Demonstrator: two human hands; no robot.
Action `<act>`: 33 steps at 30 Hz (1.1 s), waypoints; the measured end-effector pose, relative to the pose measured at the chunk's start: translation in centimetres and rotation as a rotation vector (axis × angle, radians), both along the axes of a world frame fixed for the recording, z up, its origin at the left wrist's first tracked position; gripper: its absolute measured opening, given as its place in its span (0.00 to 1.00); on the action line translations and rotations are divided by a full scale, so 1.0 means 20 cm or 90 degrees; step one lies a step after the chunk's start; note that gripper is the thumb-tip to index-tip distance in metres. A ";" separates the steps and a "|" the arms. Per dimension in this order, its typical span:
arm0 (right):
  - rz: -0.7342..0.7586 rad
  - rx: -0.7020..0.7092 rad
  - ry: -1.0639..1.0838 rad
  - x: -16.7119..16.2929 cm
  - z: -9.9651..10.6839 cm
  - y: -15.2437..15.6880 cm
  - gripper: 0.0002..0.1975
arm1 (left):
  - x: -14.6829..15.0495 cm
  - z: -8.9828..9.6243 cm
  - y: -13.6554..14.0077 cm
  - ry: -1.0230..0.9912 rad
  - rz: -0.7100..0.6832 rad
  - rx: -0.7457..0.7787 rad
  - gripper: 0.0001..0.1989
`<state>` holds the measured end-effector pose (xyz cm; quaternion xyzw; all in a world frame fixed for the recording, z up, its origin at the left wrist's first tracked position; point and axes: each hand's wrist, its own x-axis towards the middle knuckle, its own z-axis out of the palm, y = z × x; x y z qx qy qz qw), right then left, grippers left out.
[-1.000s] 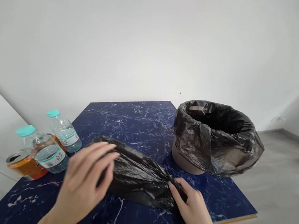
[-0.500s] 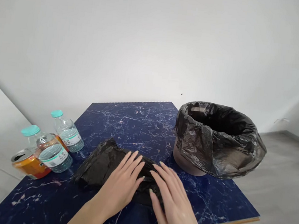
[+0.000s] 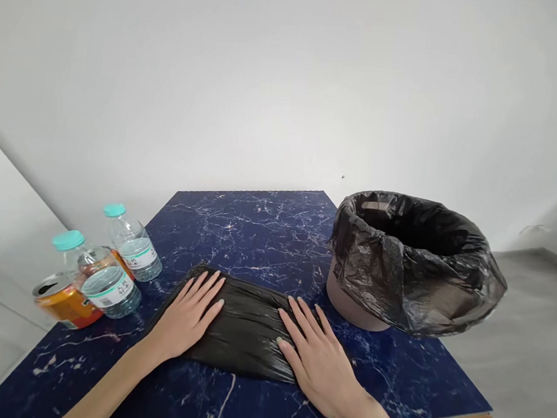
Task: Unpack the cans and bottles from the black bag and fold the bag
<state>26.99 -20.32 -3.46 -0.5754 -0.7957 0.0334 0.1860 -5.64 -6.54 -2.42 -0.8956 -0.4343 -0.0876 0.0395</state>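
Note:
A black plastic bag [image 3: 247, 329] lies folded flat on the dark blue marbled table, creased across its middle. Flat on its left end rests my left hand [image 3: 186, 316], fingers stretched out and pointing away from me. My right hand [image 3: 316, 357] presses on the right end of the bag, its fingers spread and thumb apart. Neither hand grips anything. To the right stands a bin [image 3: 349, 297], lined with another black bag [image 3: 416, 278] whose edge hangs over the rim.
Two clear bottles with turquoise caps, a nearer one [image 3: 112, 284] and a farther one [image 3: 136, 246], stand at the table's left edge. An orange drink can [image 3: 66, 302] is beside them, and another orange thing shows partly behind. The table [image 3: 251, 223] meets a white wall.
My hands have moved apart, the left one to the left end of the bag. Between them the bag, bunched up before, is now spread flatter and smoother.

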 end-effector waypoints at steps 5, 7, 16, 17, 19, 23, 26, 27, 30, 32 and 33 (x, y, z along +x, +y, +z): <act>0.006 -0.009 -0.004 0.00 0.01 0.00 0.30 | -0.10 -0.01 0.02 0.008 0.011 0.034 0.31; 0.014 -0.009 0.000 0.01 0.01 0.00 0.30 | -0.11 -0.01 0.02 0.013 0.015 0.038 0.31; 0.040 0.000 0.022 0.05 0.01 0.01 0.31 | 0.00 0.11 -0.20 -0.049 -0.010 0.097 0.26; 0.056 0.004 0.025 0.07 0.01 0.01 0.31 | -0.01 0.13 -0.22 -0.057 -0.022 0.081 0.26; 0.099 -0.001 0.034 0.12 0.03 0.03 0.31 | -0.04 0.16 -0.27 -0.078 -0.024 0.058 0.25; 0.124 -0.003 0.043 0.19 0.06 0.03 0.31 | -0.18 0.20 -0.32 -0.115 -0.002 0.051 0.19; 0.078 0.067 0.037 0.13 0.11 -0.03 0.30 | -0.25 0.22 -0.37 -0.109 -0.031 0.076 0.15; 0.072 0.092 0.033 0.08 0.13 -0.06 0.30 | -0.27 0.24 -0.40 -0.104 -0.041 0.092 0.14; 0.134 0.156 0.012 -0.13 0.15 -0.16 0.31 | -0.29 0.28 -0.52 -0.085 -0.057 0.133 0.13; 0.203 0.235 0.017 -0.31 0.12 -0.20 0.31 | -0.31 0.31 -0.61 -0.081 -0.074 0.125 0.14; 0.209 0.293 0.029 -0.40 0.08 -0.22 0.27 | -0.32 0.32 -0.65 -0.092 -0.076 0.110 0.15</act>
